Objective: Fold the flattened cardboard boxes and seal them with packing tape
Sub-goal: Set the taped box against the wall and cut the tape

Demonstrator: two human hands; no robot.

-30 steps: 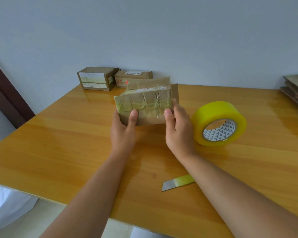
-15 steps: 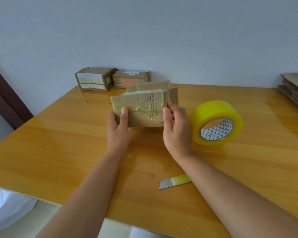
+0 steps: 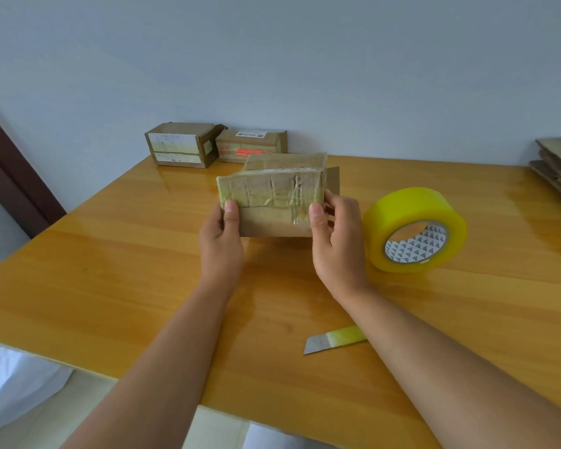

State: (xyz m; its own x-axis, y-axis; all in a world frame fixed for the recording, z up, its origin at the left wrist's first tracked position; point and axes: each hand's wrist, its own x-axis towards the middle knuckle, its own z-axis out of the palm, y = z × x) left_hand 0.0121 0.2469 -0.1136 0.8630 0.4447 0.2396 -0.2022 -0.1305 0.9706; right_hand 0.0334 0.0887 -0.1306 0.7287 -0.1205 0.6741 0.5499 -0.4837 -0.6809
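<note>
A small brown cardboard box (image 3: 272, 196), wrapped in old yellowish tape, stands on the wooden table (image 3: 110, 260) at the middle. Its far flaps stick up open. My left hand (image 3: 222, 241) grips its left end, thumb on the front face. On the right end my right hand (image 3: 336, 241) holds it the same way, thumb in front and fingers behind. A big roll of yellow packing tape (image 3: 413, 230) lies tilted just right of my right hand. A loose blade with a yellow taped end (image 3: 334, 339) lies near the front edge, under my right forearm.
Two taped boxes (image 3: 183, 144) (image 3: 251, 145) sit against the wall at the back left. Flattened cardboard sheets (image 3: 557, 166) are stacked at the right edge. A dark door frame (image 3: 10, 176) stands left of the table.
Both hands and the box have shifted slightly left and the box now stands squarer to me. My grip has stayed the same. The tape roll and blade have not moved.
</note>
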